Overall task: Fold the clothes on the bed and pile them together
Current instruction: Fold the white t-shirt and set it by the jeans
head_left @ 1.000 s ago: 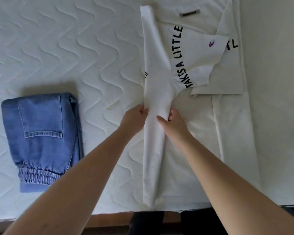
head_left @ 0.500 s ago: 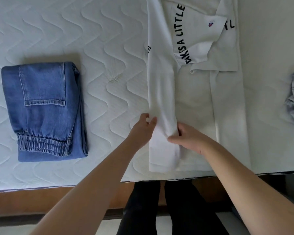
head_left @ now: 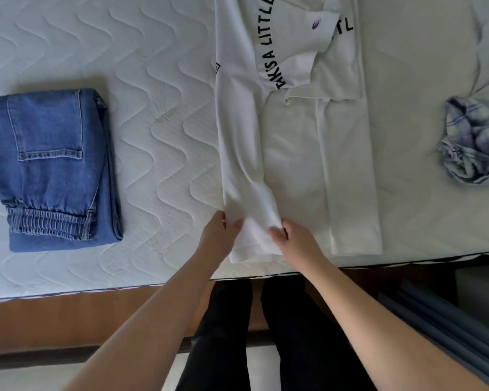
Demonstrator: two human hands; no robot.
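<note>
A white T-shirt [head_left: 294, 142] with black lettering lies lengthwise on the bed, its sides folded inward. My left hand [head_left: 219, 235] and my right hand [head_left: 294, 238] pinch the folded left strip of the shirt near its bottom hem, one on each side of the strip. Folded blue jeans [head_left: 51, 170] lie on the mattress to the left. A crumpled blue-and-white garment [head_left: 474, 142] sits at the right.
The quilted white mattress [head_left: 158, 80] ends at its front edge just below my hands, with a wooden bed frame [head_left: 68, 314] under it. My dark-trousered legs [head_left: 266, 334] stand against the frame.
Both hands slid down the folded strip of the shirt toward its bottom hem, and the view shifted so the bed's edge and the crumpled garment at the right show more.
</note>
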